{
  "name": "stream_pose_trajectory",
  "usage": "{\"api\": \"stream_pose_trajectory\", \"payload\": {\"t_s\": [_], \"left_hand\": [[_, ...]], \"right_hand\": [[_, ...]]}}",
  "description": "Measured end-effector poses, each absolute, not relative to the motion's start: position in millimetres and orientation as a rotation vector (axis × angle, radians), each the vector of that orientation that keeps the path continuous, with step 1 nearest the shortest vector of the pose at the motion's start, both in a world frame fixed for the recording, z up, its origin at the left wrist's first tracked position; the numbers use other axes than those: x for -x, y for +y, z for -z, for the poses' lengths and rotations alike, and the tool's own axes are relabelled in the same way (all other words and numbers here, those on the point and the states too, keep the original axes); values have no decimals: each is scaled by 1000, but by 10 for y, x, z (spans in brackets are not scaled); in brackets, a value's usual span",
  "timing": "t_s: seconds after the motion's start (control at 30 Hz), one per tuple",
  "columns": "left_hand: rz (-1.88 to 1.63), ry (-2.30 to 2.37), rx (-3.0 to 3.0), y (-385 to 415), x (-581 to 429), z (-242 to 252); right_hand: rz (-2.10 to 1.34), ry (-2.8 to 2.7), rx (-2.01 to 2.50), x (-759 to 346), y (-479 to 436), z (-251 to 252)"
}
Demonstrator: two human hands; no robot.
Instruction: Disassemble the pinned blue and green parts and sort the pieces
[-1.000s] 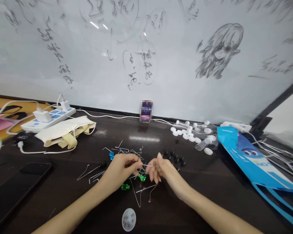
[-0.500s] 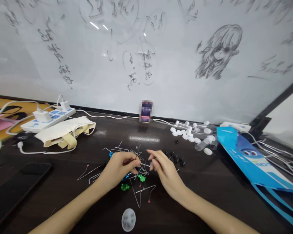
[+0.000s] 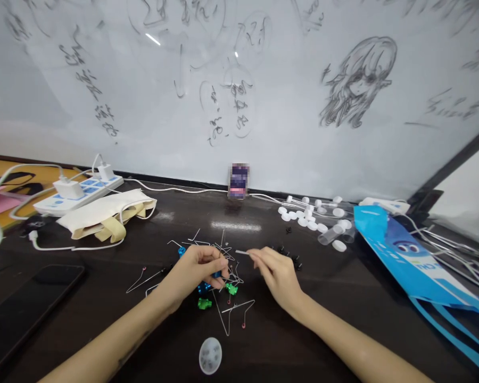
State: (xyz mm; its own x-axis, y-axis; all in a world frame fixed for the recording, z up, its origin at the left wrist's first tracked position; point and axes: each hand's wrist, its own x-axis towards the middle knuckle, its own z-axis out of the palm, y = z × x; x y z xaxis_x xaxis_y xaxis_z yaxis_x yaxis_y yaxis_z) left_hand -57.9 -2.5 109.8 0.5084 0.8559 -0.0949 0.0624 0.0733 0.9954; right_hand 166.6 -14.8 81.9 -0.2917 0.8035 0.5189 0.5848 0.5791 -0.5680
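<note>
My left hand is closed, its thumb and fingers pinched around a thin bent metal wire whose end stands up above the fingers. A blue metal fitting shows just under those fingertips; whether they hold it too I cannot tell. To the right, my right hand pinches a short, thin silvery rod that points left, apart from the left hand. Beneath and around the hands lie several bent wires, a green fitting, another green fitting and a blue fitting.
A round translucent dish with small dark parts lies near me. Small black pieces are beside my right hand. White caps and clear tubes lie farther right, near a blue bag. Left are a phone, pouch and power strip.
My right hand has moved up and slightly right, drawing the thin rod away from my left hand. The left hand has shifted only slightly, still pinching the wire.
</note>
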Motion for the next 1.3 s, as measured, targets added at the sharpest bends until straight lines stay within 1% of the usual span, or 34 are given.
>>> {"api": "stream_pose_trajectory", "payload": {"t_s": [0.07, 0.13, 0.23, 0.43, 0.6, 0.7, 0.8, 0.9, 0.97, 1.07, 1.17, 1.3], "left_hand": [[-587, 790, -1361, -51, 616, -1142], [-370, 705, -1378, -93, 650, -1163], [-93, 673, -1417, -148, 683, -1133], [27, 703, -1499, -160, 709, -1044], [55, 686, -1523, -133, 731, -1084], [-9, 706, -1536, -117, 727, -1122], [-173, 835, -1656, -44, 735, -1141], [-429, 1109, -1968, 96, 795, -1146], [-523, 1295, -2121, 191, 857, -1145], [-514, 1459, -2158, 284, 941, -1136], [-502, 1514, -2166, 319, 990, -1130], [-396, 1548, -2155, 331, 1024, -1168]], "right_hand": [[-321, -1940, 1171, -1708, -77, -758], [-358, -1912, 1203, -1711, -41, -706], [-401, -1956, 1172, -1672, -59, -661], [-422, -2028, 1115, -1642, -115, -658], [-426, -2015, 1116, -1648, -108, -653], [-434, -1990, 1129, -1646, -102, -652], [-444, -1956, 1149, -1651, -87, -653], [-467, -1914, 1171, -1661, -68, -650], [-484, -1894, 1176, -1666, -58, -646], [-504, -1896, 1170, -1669, -54, -640], [-518, -1917, 1155, -1666, -61, -641], [-525, -1931, 1146, -1659, -73, -651]]}}
